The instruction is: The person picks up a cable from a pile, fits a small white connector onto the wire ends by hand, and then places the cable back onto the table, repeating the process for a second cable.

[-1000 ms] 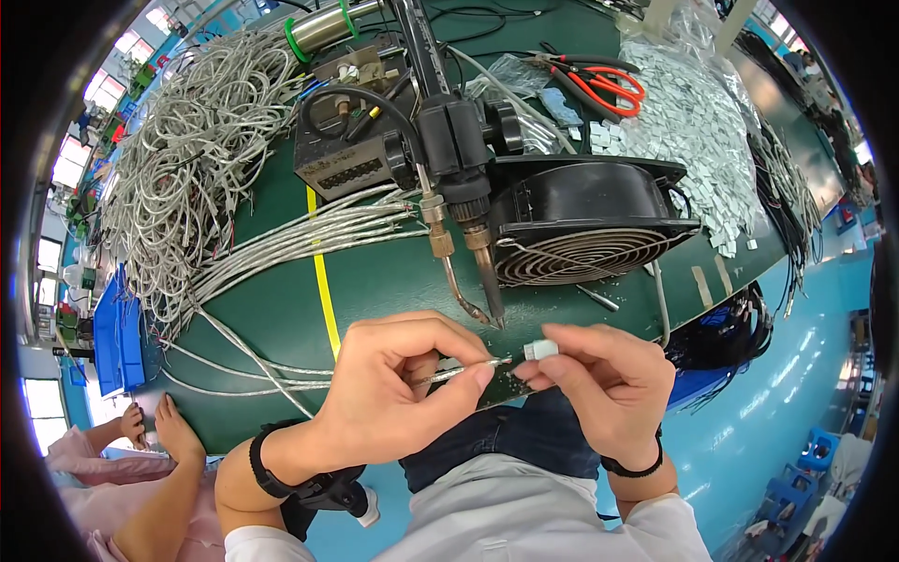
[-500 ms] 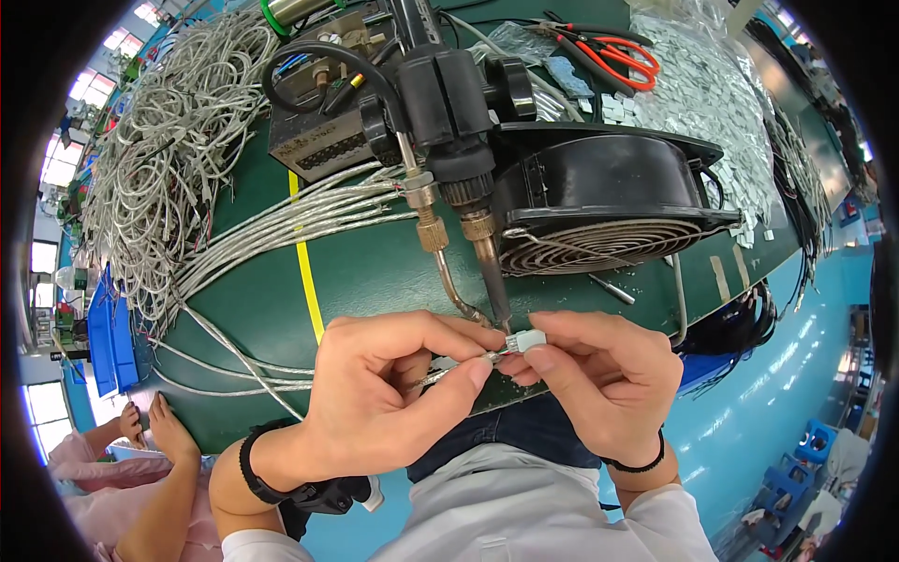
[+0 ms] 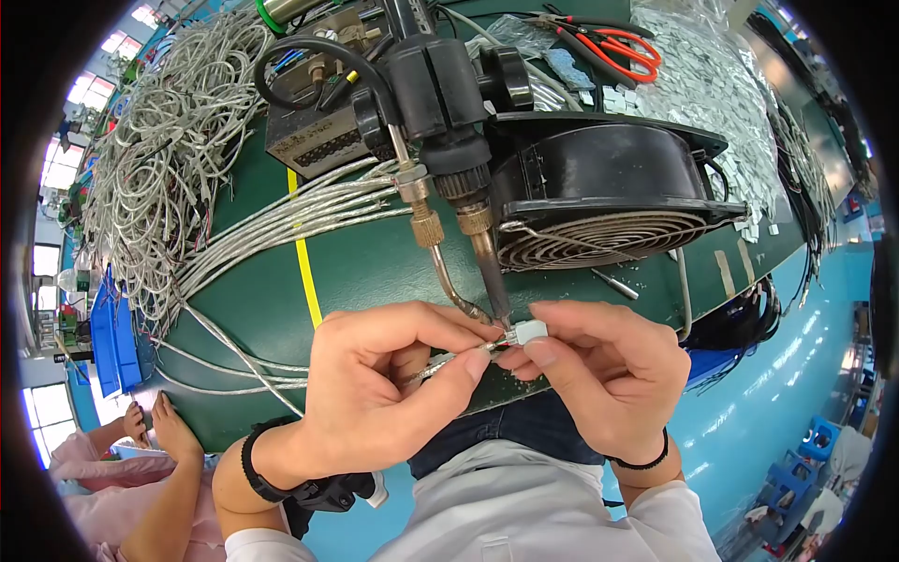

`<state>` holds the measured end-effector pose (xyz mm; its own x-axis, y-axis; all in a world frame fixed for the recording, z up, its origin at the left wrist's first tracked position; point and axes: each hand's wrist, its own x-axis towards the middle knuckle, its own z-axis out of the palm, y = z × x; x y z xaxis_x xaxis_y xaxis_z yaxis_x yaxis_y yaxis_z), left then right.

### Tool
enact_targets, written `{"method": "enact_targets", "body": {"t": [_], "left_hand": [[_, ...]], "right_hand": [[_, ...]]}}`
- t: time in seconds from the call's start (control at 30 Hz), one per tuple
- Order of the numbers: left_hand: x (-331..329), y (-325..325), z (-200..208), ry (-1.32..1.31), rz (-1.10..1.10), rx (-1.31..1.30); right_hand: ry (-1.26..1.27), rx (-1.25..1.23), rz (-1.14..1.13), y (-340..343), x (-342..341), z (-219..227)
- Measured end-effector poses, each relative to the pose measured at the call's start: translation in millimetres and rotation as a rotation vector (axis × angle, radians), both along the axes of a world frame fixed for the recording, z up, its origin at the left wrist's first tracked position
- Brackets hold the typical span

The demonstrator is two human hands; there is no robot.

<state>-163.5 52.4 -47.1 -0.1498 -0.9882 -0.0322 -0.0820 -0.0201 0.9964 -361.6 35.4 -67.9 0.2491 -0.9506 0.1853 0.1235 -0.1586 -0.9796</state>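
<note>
My left hand point(image 3: 393, 375) pinches a silvery braided cable point(image 3: 440, 363) close to its end, the fingers closed round it. Between thumb and forefinger of my right hand point(image 3: 609, 375) is a small white connector point(image 3: 528, 332). The cable's thin wires meet the connector's left side. Right above that joint stands the tip of a soldering iron point(image 3: 497, 304), clamped in a fixed holder, with a bent metal tube point(image 3: 448, 281) ending beside it. Whether the tip touches the wires cannot be made out.
A black fan point(image 3: 609, 187) stands behind my right hand. Braided cables point(image 3: 300, 220) run left into a big tangled heap point(image 3: 169, 122). Farther back lie red-handled pliers point(image 3: 623, 54) and many small white connectors point(image 3: 702, 103). A co-worker's hand point(image 3: 173, 426) rests at the table's left edge.
Both hands keep their grips and have shifted very slightly. The connector sits a little higher beside the iron's tip. The whole view has tilted slightly.
</note>
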Motion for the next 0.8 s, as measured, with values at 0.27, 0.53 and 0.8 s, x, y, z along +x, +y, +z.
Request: {"method": "enact_targets", "body": {"t": [0.27,0.53,0.8], "left_hand": [[1.7,-3.5,1.2,0.031,0.032,-0.005],[0.1,-3.3,3.5,0.067,0.054,-0.006],[0.9,-3.3,1.0,0.064,0.043,-0.016]], "right_hand": [[0.023,-0.046,-0.002,-7.8,5.6,1.4],[0.005,-0.070,-0.016,-8.6,6.3,1.5],[0.013,-0.061,-0.008,-7.3,5.6,-0.3]]}}
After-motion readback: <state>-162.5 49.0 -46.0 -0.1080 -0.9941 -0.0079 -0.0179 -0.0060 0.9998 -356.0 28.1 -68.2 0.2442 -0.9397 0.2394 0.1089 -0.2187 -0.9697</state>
